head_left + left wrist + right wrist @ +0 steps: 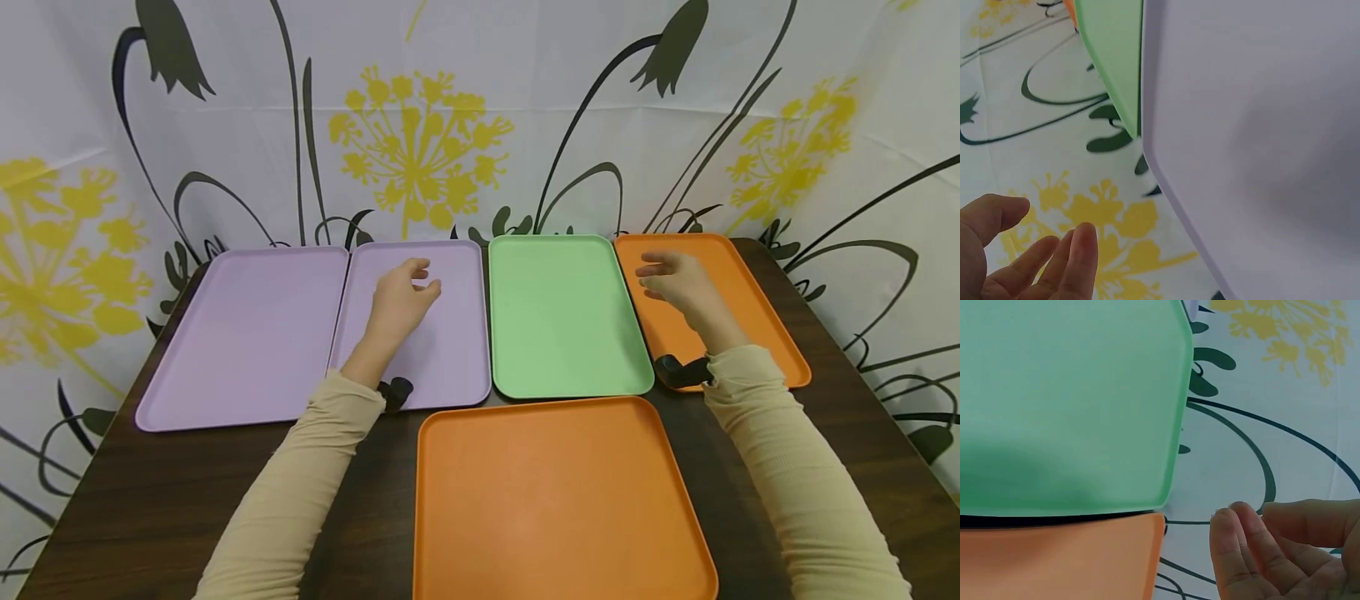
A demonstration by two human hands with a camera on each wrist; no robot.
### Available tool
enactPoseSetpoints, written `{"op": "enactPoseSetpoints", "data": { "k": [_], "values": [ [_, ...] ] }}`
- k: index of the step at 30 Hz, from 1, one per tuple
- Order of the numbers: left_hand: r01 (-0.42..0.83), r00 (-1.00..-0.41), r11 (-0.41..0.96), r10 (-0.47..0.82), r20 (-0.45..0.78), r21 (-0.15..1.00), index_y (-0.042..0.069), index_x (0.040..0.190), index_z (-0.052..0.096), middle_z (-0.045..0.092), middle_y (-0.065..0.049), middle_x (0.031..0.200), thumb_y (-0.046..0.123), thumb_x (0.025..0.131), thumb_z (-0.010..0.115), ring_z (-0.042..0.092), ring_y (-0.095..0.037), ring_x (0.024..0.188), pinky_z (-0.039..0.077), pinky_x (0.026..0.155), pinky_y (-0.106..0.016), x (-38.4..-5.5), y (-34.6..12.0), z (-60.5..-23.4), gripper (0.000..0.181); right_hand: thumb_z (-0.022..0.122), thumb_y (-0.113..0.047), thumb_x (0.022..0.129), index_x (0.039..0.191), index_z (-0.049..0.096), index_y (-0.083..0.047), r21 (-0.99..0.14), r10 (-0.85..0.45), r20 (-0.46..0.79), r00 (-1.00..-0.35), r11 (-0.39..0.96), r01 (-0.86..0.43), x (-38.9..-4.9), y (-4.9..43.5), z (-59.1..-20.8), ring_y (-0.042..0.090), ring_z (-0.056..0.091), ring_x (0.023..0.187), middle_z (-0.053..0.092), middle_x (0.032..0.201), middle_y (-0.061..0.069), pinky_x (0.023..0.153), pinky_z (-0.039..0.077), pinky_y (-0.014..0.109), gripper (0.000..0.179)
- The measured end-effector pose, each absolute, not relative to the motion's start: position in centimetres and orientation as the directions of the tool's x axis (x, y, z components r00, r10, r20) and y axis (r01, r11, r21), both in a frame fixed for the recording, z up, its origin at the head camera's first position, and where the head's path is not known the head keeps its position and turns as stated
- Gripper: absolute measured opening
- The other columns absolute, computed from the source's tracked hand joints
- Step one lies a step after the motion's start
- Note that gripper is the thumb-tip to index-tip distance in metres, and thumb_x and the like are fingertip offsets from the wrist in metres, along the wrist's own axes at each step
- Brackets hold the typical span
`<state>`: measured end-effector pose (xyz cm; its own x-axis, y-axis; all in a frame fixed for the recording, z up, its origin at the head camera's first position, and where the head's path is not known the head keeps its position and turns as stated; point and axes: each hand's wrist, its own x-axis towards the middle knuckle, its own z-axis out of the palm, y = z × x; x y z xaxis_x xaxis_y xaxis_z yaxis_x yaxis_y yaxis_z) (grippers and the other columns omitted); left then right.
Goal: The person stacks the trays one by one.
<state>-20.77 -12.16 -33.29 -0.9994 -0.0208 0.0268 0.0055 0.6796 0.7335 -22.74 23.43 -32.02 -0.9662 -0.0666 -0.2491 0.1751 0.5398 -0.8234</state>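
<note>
My left hand (402, 302) hovers over the second purple tray (457, 367) with its fingers loosely bent and nothing between them. In the left wrist view the thumb and fingertips of the left hand (1041, 256) stand apart. Over the small orange tray (757, 333) at the right is my right hand (681, 285), its fingers relaxed and holding nothing. The right wrist view has the right hand (1279, 553) with thumb and fingers bent toward each other, near the corner of the green tray (1085, 394).
Another purple tray (247, 333) lies at the far left. A large orange tray (555, 500) lies at the front of the dark wooden table (360, 508). Behind the row hangs a white cloth (465, 50) printed with flowers. Each wrist wears a black band.
</note>
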Motion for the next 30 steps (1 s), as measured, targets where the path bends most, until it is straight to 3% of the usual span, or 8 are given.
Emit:
{"op": "enactPoseSetpoints", "data": {
  "k": [10,22,30],
  "values": [
    [0.002,-0.994,0.606,0.090,-0.066,0.795,-0.002,0.132,0.053,0.060,-0.022,0.128,0.006,0.086,0.058,0.063,-0.035,0.111,0.054,0.093,-0.043,-20.6,-9.3,-34.7,0.047,0.041,0.001,0.097,0.149,0.023,0.004,-0.825,-0.102,-0.283,-0.954,0.533,0.188,-22.4,24.1,-34.2,0.041,0.043,0.131,0.038,0.145,0.031,0.109,0.042,0.048,0.055],
    [0.004,-0.975,0.635,0.173,-0.137,0.773,-0.002,0.133,0.053,0.060,-0.021,0.127,-0.005,0.080,0.061,0.062,-0.033,0.111,0.056,0.087,-0.038,-20.9,-7.1,-36.4,0.053,0.045,0.002,0.096,0.146,0.029,0.008,-0.803,-0.114,-0.282,-0.953,0.571,0.170,-21.8,24.6,-36.5,0.043,0.046,0.126,0.042,0.140,0.033,0.105,0.044,0.050,0.053],
    [0.014,-0.966,0.656,0.202,-0.158,0.754,-0.003,0.132,0.054,0.061,-0.020,0.126,-0.009,0.078,0.057,0.060,-0.031,0.110,0.053,0.074,-0.028,-20.7,-6.3,-37.3,0.054,0.046,0.004,0.095,0.146,0.030,0.006,-0.786,-0.106,-0.306,-0.946,0.589,0.188,-21.8,24.7,-37.5,0.042,0.044,0.128,0.043,0.140,0.031,0.100,0.048,0.041,0.054]
  ]
}}
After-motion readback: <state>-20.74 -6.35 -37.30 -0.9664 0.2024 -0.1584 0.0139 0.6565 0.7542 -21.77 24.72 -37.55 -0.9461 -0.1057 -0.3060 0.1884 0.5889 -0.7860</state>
